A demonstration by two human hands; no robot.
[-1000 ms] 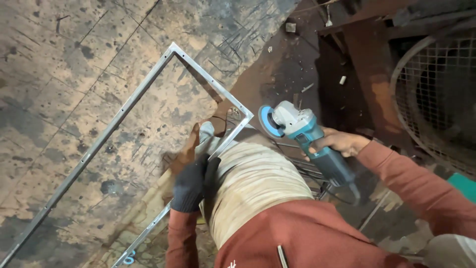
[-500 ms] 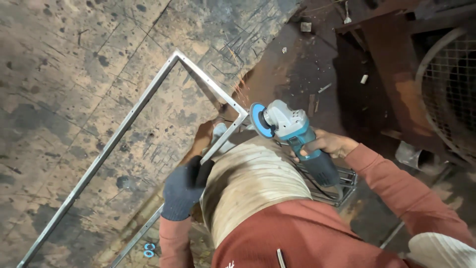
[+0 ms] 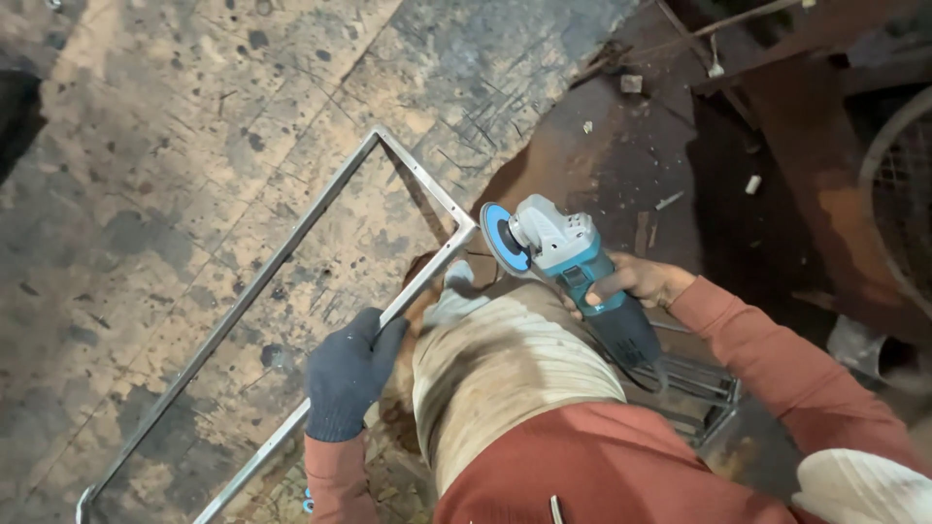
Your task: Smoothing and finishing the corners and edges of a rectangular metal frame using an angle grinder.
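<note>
A rectangular metal frame (image 3: 291,243) of thin flat bar is seen lying on a stained, pitted floor (image 3: 146,175), running from the lower left edge up to a corner near the middle of the view. The near long bar of the frame is gripped by the left hand (image 3: 348,374), which is covered by a dark knitted glove and is closed around the bar. Just to the right, a bent knee in dirty pale trousers (image 3: 505,374) is seen, with a reddish top below it. At the frame's right corner, the blue disc of an angle grinder (image 3: 563,252) is held just beside the bar; whether the disc touches the metal cannot be told. The grinder's teal and grey body is clasped by the bare right hand (image 3: 641,281), with fingers wrapped around it. Further right, rusty metal pieces (image 3: 815,194) are seen on darker ground.
</note>
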